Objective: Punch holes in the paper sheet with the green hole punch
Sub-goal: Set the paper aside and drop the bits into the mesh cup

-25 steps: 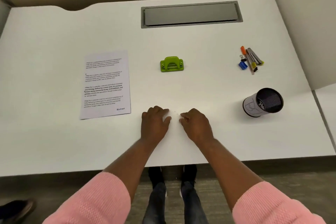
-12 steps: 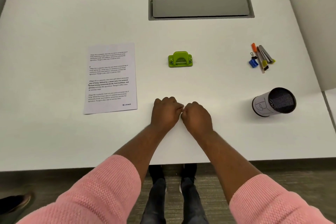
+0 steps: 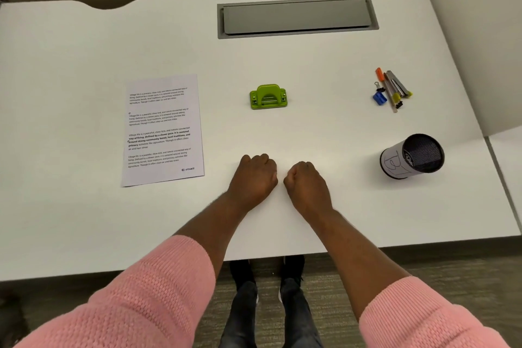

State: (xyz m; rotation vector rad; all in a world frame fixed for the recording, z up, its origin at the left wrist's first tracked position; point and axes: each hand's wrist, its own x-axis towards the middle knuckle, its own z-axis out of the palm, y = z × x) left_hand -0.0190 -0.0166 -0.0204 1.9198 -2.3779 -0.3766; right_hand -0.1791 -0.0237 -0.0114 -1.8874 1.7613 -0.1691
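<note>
A printed paper sheet (image 3: 163, 130) lies flat on the white desk (image 3: 84, 65), left of centre. The green hole punch (image 3: 268, 97) stands in the middle of the desk, apart from the sheet. My left hand (image 3: 254, 178) and my right hand (image 3: 306, 186) rest side by side on the desk below the punch, both with fingers curled under into loose fists and holding nothing. A small gap separates the two hands. Neither hand touches the sheet or the punch.
A black mesh pen cup (image 3: 413, 155) with a white label stands at the right. Behind it lie markers, pens, a blue sharpener and binder clips (image 3: 391, 90). A grey cable hatch (image 3: 296, 18) is set into the desk's far side. A partition wall (image 3: 480, 37) stands at right.
My fingers have curled from partly spread into fists. The hands came together, then parted slightly. The camera view has shifted a little.
</note>
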